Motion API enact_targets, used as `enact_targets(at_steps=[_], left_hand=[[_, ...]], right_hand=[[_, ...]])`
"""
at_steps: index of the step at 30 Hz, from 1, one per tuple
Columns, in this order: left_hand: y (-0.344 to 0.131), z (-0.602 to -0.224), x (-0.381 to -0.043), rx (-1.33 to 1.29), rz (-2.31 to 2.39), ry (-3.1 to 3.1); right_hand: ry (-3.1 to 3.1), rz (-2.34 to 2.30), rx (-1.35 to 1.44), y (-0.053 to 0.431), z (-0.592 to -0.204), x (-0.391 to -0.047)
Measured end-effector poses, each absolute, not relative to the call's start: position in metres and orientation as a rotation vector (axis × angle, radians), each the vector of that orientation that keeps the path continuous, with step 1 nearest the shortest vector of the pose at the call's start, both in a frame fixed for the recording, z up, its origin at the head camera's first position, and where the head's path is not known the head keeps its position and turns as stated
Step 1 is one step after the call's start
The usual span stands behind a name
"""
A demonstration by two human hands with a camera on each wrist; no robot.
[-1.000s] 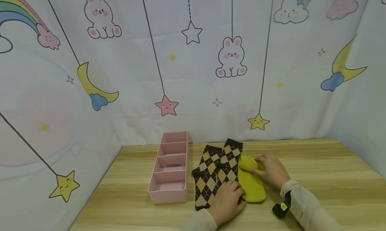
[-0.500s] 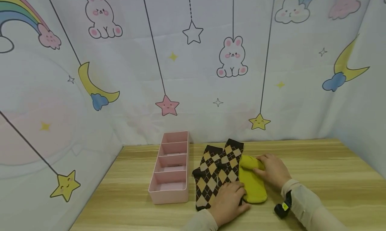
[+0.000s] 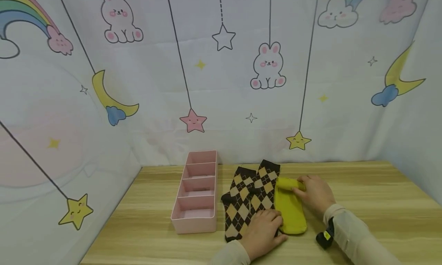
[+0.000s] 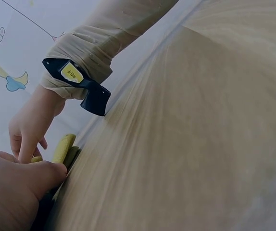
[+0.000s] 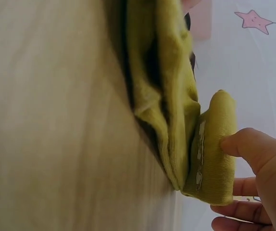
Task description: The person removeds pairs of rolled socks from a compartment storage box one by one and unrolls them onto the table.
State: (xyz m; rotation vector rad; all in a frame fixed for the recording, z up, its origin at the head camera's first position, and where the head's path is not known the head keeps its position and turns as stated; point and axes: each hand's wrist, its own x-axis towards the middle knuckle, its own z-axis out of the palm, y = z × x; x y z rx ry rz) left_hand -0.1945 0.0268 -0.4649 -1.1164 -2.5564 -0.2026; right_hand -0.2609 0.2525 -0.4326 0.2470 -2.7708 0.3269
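A yellow sock [image 3: 291,215] lies on the table, its far end folded over into a roll [image 5: 219,154]. My right hand [image 3: 315,194] pinches the right end of this roll between thumb and fingers; the right wrist view shows the roll raised above the layered sock fabric. My left hand [image 3: 260,232] rests palm down over the lower part of the right-hand dark argyle sock [image 3: 266,186], hiding its toe. Its fingertips reach the yellow sock's left edge. Another argyle sock [image 3: 236,215] lies alongside, to the left.
To the left of the socks stands a pink divided box [image 3: 194,225] with several compartments. The wooden table [image 3: 373,203] meets a printed curtain [image 3: 224,103] at its back edge. A black wrist camera [image 3: 325,238] hangs below the right sleeve.
The roll of the yellow sock looks flatter and straighter under my right hand. My left thumb has swung outward to the right. Otherwise the scene shifts slightly with the head camera.
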Motion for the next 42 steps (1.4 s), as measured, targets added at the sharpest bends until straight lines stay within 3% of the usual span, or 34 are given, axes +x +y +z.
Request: enact_targets(at_steps=[42], left_hand=[[0.027, -0.463, -0.195, -1.135, -0.191, -2.6]], right_hand=[[-2.664, 0.356, 0.304, 0.245, -0.425, -0.294]])
